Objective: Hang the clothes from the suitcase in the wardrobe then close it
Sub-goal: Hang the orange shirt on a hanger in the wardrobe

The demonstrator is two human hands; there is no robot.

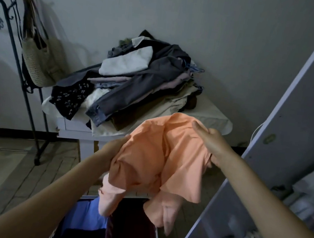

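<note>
A person's left hand and right hand grip a limp orange shirt above the suitcase, fingers bunching cloth. It looks light and floppy; shoulders likely suit holding.

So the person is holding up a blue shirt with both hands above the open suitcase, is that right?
Not quite: the head view shows the shirt is orange, not blue. The rest holds: the left hand and the right hand both grip it above the open suitcase.
</note>
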